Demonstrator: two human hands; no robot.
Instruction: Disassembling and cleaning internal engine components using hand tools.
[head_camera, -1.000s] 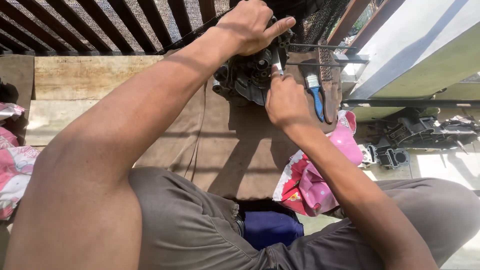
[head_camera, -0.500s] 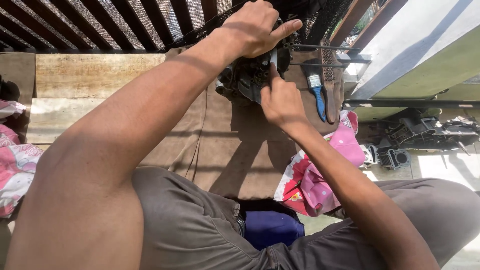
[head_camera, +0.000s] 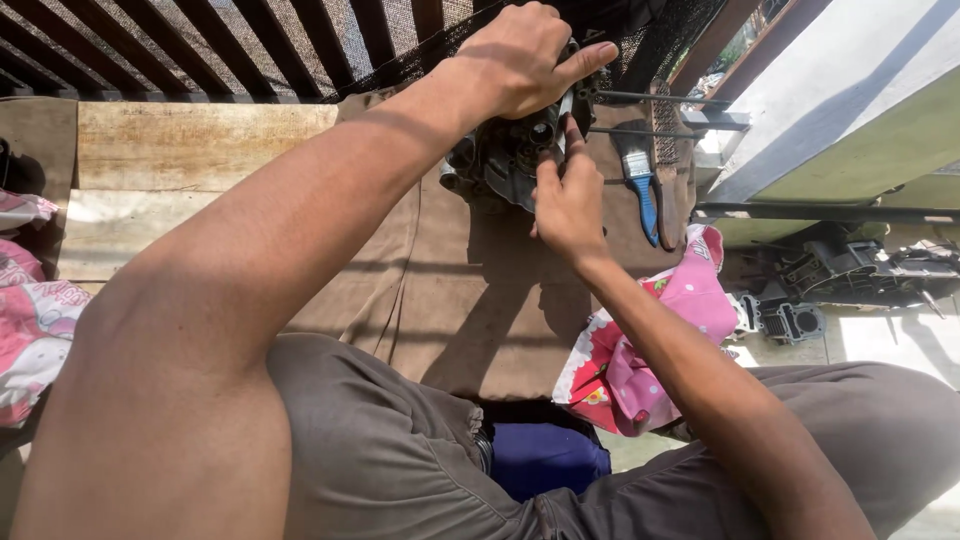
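One dark engine part (head_camera: 505, 160): left hand (head_camera: 525, 55) clasps its top, right hand (head_camera: 568, 200) fingers press its near side; axis unclear. One blue-handled brush (head_camera: 641, 185) lies right.

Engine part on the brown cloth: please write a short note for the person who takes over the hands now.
Left hand: rests on top of the engine part, thumb stretched right; whether it grips, I cannot tell.
Right hand: fingertips press the part's near face, holding nothing I can see.
The part sits on the brown cloth over a wooden board.
A blue-handled brush lies right of it, a pink cloth nearer.
More engine parts lie on the floor, right.
Done and left: not visible; the hands hide the work spot.
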